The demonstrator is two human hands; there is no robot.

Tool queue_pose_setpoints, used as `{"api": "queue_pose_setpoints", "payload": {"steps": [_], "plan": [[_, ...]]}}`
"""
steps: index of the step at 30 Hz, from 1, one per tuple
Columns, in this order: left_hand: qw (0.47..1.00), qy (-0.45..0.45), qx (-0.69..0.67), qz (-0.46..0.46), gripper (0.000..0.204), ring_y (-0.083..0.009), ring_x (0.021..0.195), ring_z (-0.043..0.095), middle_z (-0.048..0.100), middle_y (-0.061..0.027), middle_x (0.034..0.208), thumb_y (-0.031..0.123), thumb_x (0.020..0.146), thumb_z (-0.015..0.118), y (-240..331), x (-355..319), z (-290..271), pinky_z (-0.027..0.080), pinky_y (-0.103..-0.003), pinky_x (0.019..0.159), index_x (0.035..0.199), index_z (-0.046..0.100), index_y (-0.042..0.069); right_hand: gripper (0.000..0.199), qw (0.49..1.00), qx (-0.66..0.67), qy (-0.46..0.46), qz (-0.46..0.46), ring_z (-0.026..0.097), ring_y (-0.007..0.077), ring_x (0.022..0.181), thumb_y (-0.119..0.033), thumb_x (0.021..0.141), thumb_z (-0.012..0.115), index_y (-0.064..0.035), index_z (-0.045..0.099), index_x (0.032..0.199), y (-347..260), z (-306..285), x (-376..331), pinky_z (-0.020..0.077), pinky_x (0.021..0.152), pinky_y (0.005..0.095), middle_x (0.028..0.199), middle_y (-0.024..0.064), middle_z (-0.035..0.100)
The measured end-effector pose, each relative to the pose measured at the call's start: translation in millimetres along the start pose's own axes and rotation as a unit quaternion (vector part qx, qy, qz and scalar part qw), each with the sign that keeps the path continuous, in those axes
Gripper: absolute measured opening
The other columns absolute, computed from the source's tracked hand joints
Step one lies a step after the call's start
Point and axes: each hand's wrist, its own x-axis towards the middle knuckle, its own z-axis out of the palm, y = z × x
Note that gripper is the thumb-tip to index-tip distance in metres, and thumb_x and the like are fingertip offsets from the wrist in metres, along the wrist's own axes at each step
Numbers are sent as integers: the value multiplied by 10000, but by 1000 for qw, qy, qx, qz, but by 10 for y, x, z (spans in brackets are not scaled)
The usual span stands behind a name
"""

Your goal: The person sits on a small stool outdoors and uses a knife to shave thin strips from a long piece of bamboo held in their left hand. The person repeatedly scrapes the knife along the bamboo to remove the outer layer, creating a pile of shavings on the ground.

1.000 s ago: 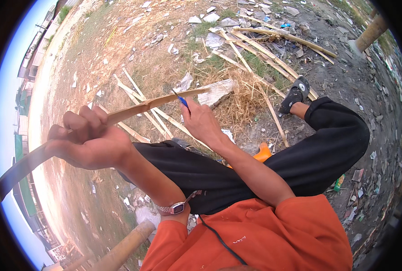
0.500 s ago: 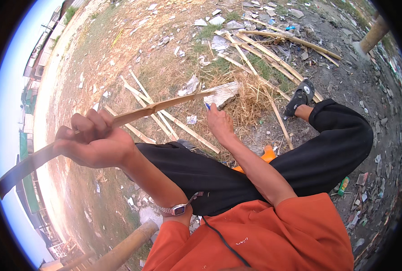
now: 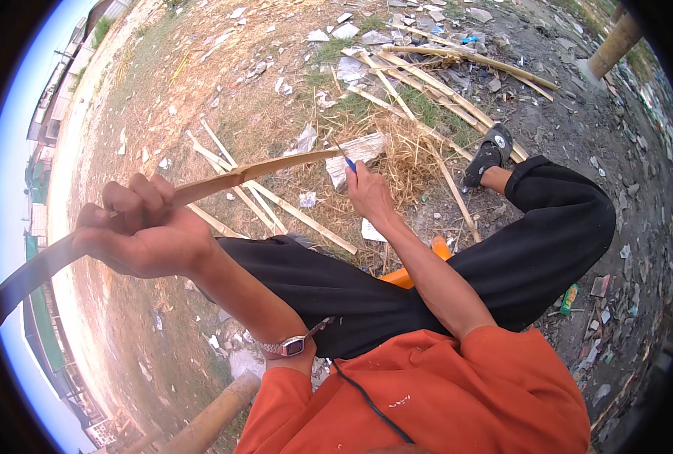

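While the left hand (image 3: 143, 231) stays clenched around the bamboo strip (image 3: 223, 180), fingers wrapped fully over it and the strip running out both sides of the fist, the right hand (image 3: 368, 195) has slid outward along it since a second ago: then it sat close beside the left fist, now it is well apart from it, at the strip's far tip. That hand is closed around a blue-handled knife (image 3: 348, 161), whose blade meets the strip just above the knuckles. The strip has also swung a little, its far end now lying over a pale scrap of paper (image 3: 357, 150) on the ground beyond the right hand. Judging by this, one long shaving stroke has run nearly the whole free length and is at its end. Below both forearms lie black trousers (image 3: 397, 284); past the right hand a sandal (image 3: 489, 153) rests among loose bamboo slats (image 3: 291, 208) and dry straw (image 3: 412, 147). A wristwatch (image 3: 291, 346) shows on the left wrist
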Motion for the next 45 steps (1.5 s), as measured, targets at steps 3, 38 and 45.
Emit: {"api": "queue_pose_setpoints", "payload": {"steps": [3,38,45], "plan": [[1000,-12,-24,1,371,-78,466,123,189,53,542,499,904,413,-1,40,-18,118,-241,437,749,442,163,268,996,31,-27,-81,569,457,628,-276,919,379,-21,455,888,-541,-98,86,445,606,537,641,250,576],[998,-38,-46,-11,391,-53,404,128,206,50,511,519,901,414,-3,18,72,139,-212,364,733,362,169,280,936,239,-225,126,573,457,646,-306,917,391,-44,412,1015,632,514,986,423,582,538,778,286,588],[997,-58,-55,-22,377,-62,438,121,200,47,530,520,894,415,-4,0,41,123,-221,392,755,403,169,256,993,-67,-84,-48,559,461,718,-293,925,350,-57,407,1004,369,314,655,421,655,540,746,267,581]]}}
